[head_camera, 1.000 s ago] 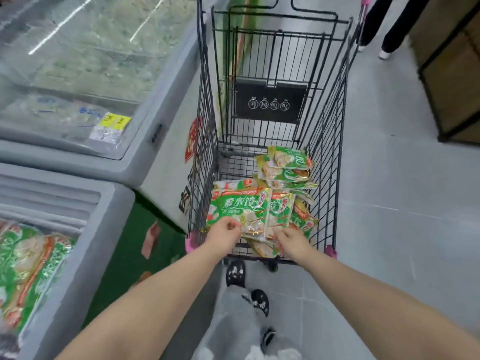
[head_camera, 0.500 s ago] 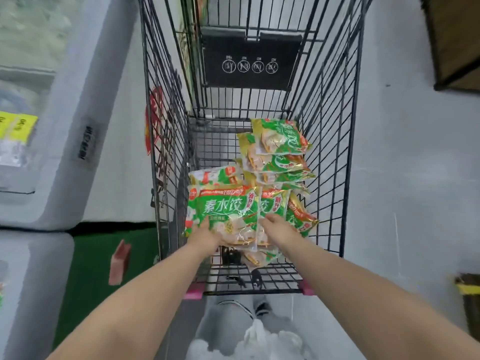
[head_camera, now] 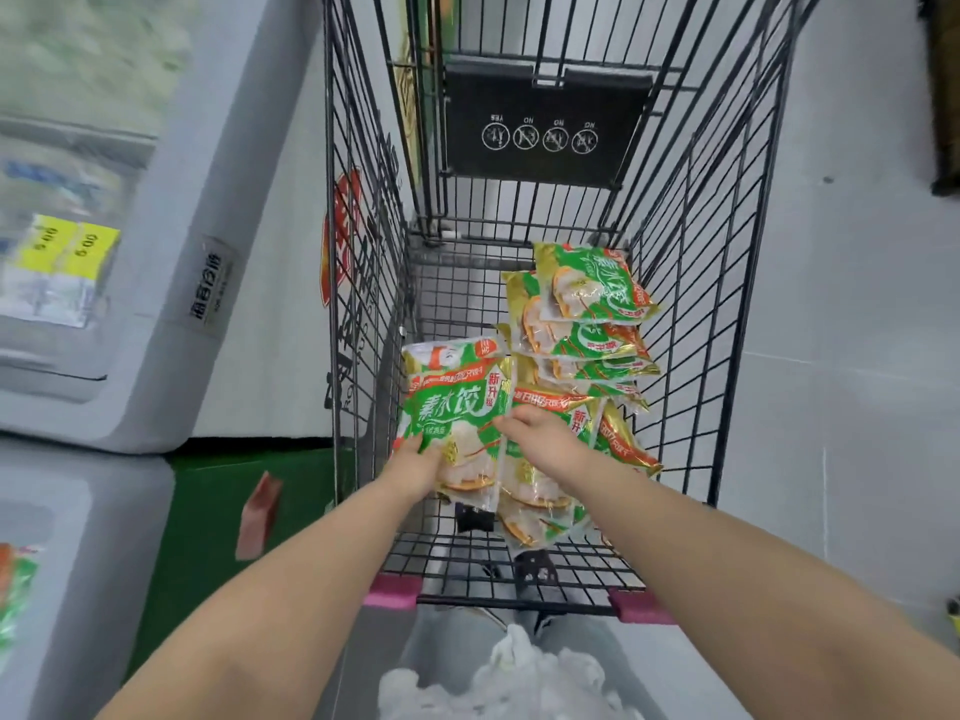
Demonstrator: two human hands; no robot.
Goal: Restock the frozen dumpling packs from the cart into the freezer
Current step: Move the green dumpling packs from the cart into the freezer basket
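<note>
In the cart [head_camera: 519, 599], left hand [head_camera: 415, 464] grips green pack [head_camera: 457, 407] reading 素水饺; right hand [head_camera: 545, 440] pinches neighbouring pack [head_camera: 550, 400], marked 新升.

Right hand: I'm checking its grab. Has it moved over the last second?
Yes. The right hand went deeper, away from cart's near rim, leftward to front pack's edge.

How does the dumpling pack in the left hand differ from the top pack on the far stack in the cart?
The near pack is gripped at its lower edge by the left hand and tilted up toward the camera; the far top pack lies untouched on its stack. The near pack's lettering reads upright; the far top pack's is rotated. Both are green dumpling bags inside the cart.
</note>
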